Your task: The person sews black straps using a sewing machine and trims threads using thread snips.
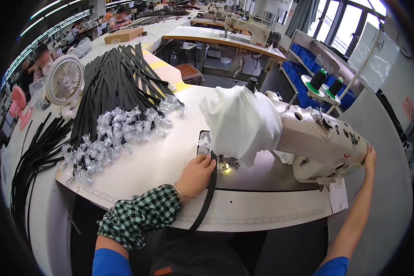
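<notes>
In my left hand [196,176] is a black strap [206,203], pressed to the sewing bed beside the lit needle area. Its far end has a clear plastic wrapping [205,146], and the rest hangs over the table's front edge. A white cloth cover [246,122] drapes the head of the sewing machine [324,138] and hides part of the needle. At the machine's right end, my right hand [370,158] is curled round the handwheel, with its fingers partly hidden.
Many black straps with plastic-wrapped ends [119,124] lie on the left, near a white fan [65,79] and another black bundle [37,156]. Thread cones [317,80] stand behind the machine. Farther off are a cardboard box [123,35], another sewing machine [248,28] and seated people.
</notes>
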Available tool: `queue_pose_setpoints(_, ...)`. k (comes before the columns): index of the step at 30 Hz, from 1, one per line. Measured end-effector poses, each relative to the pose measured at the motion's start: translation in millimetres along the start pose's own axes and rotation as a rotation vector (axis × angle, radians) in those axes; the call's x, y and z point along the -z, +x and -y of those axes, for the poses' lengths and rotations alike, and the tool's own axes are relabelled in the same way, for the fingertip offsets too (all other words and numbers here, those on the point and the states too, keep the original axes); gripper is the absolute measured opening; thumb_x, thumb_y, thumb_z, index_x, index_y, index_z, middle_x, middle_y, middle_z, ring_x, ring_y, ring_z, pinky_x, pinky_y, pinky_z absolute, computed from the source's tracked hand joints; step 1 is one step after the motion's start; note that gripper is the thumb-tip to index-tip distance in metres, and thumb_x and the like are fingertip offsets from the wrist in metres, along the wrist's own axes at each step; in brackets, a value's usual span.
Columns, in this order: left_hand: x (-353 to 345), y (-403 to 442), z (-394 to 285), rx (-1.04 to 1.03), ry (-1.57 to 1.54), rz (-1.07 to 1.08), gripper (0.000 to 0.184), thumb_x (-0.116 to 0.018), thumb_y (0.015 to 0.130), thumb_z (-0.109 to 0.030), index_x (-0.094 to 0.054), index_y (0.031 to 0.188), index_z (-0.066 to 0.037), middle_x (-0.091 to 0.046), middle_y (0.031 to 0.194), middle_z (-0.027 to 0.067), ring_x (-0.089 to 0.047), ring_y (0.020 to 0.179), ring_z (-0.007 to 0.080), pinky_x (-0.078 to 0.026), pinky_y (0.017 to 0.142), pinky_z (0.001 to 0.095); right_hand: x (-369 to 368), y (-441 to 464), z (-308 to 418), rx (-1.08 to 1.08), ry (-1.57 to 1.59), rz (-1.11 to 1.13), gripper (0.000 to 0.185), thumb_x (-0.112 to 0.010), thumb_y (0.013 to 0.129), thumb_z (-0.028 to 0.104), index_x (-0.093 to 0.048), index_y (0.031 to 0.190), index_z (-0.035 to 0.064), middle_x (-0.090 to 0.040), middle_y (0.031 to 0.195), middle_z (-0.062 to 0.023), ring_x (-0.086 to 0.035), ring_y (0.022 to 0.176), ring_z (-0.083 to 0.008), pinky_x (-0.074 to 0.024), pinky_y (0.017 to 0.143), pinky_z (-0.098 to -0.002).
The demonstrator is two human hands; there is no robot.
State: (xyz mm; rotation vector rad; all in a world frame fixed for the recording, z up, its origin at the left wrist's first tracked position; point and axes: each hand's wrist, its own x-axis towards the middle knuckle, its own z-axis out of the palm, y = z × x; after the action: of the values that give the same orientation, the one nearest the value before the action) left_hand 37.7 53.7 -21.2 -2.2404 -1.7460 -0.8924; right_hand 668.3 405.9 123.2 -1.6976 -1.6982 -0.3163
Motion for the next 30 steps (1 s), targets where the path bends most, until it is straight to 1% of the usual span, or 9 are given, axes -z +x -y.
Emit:
queue_pose_setpoints(4, -2, 8, -8, 0.005, -0.067, -0.017, 0.039, -0.064, 0.065, -0.001, -0.062, 0.104, -0.002, -0.057, 0.113, 0.0153, -0.052, 0.103, 0.0296, -0.047, 0.088, 0.0349, 13, 24, 22, -0.014, -0.210, 0.223, 0.051, -0.037, 0.095, 0.045, -0.060, 0.104, 0.0000, -0.060, 0.104, -0.0242, -0.055, 0.100, -0.0416, -0.0421, 0.085, -0.0427)
queue_pose_setpoints(8, -6, 4, -8, 0.000, -0.100, -0.028, 0.033, -0.066, 0.063, 0.001, -0.067, 0.096, -0.004, -0.056, 0.115, 0.0146, -0.053, 0.103, 0.0303, -0.048, 0.087, 0.0358, 13, 31, 29, -0.001, -0.202, 0.236, 0.051, -0.040, 0.094, 0.043, -0.060, 0.101, -0.0032, -0.061, 0.101, -0.0259, -0.056, 0.097, -0.0409, -0.0428, 0.084, -0.0413)
queue_pose_setpoints(13, 0, 7, -4, -0.028, -0.111, -0.024, 0.031, -0.065, 0.063, -0.003, -0.068, 0.095, -0.003, -0.057, 0.112, 0.0168, -0.052, 0.100, 0.0289, -0.047, 0.086, 0.0344, 9, 28, 18, -0.067, -0.012, 0.232, 0.049, -0.041, 0.094, 0.042, -0.060, 0.104, -0.0019, -0.062, 0.103, -0.0210, -0.058, 0.096, -0.0346, -0.0426, 0.084, -0.0402)
queue_pose_setpoints(17, 2, 9, -4, -0.033, -0.129, 0.011, 0.032, -0.066, 0.063, -0.003, -0.067, 0.096, -0.002, -0.057, 0.112, 0.0168, -0.051, 0.100, 0.0283, -0.047, 0.087, 0.0334, 13, 22, 21, -0.087, -0.059, 0.229, 0.050, -0.042, 0.094, 0.043, -0.059, 0.106, -0.0021, -0.063, 0.104, -0.0190, -0.057, 0.095, -0.0297, -0.0423, 0.084, -0.0386)
queue_pose_setpoints(21, 2, 9, -5, -0.037, -0.124, 0.008, 0.032, -0.066, 0.063, -0.003, -0.067, 0.095, -0.001, -0.057, 0.112, 0.0167, -0.051, 0.100, 0.0283, -0.046, 0.088, 0.0327, 5, -14, 11, -0.201, 0.124, 0.079, 0.053, -0.041, 0.094, 0.048, -0.058, 0.108, -0.0003, -0.063, 0.099, -0.0169, -0.058, 0.091, -0.0257, -0.0440, 0.080, -0.0360)
queue_pose_setpoints(22, 1, 8, -5, -0.032, -0.129, 0.003, 0.033, -0.067, 0.063, -0.002, -0.067, 0.096, -0.002, -0.057, 0.113, 0.0163, -0.052, 0.101, 0.0291, -0.047, 0.087, 0.0336, -7, -32, -3, -0.281, 0.216, -0.034, 0.054, -0.039, 0.094, 0.049, -0.058, 0.108, 0.0005, -0.063, 0.102, -0.0165, -0.058, 0.094, -0.0247, -0.0445, 0.078, -0.0353)
queue_pose_setpoints(24, 1, 8, -5, -0.026, -0.134, -0.007, 0.035, -0.068, 0.062, 0.000, -0.067, 0.097, -0.003, -0.056, 0.114, 0.0159, -0.052, 0.101, 0.0299, -0.048, 0.085, 0.0346, -51, -68, -64, -0.391, 0.546, 0.007, 0.055, -0.039, 0.094, 0.051, -0.057, 0.111, 0.0022, -0.063, 0.101, -0.0110, -0.058, 0.093, -0.0175, -0.0464, 0.071, -0.0295)
queue_pose_setpoints(27, 2, 10, -4, -0.034, -0.127, -0.004, 0.035, -0.068, 0.062, 0.000, -0.067, 0.096, -0.002, -0.057, 0.114, 0.0161, -0.053, 0.101, 0.0301, -0.049, 0.085, 0.0343, -80, -98, -60, -0.289, 0.566, -0.211, 0.054, -0.039, 0.094, 0.052, -0.055, 0.112, 0.0036, -0.061, 0.087, -0.0039, -0.057, 0.080, -0.0114, -0.0453, 0.063, -0.0252)
queue_pose_setpoints(30, 1, 9, -4, -0.046, -0.130, -0.013, 0.035, -0.068, 0.062, 0.001, -0.067, 0.096, -0.002, -0.057, 0.113, 0.0165, -0.053, 0.101, 0.0304, -0.049, 0.085, 0.0345, -29, -73, -2, -0.126, 0.634, -0.311, 0.053, -0.038, 0.094, 0.052, -0.054, 0.112, 0.0044, -0.058, 0.079, -0.0028, -0.056, 0.067, -0.0124, -0.0452, 0.056, -0.0262)
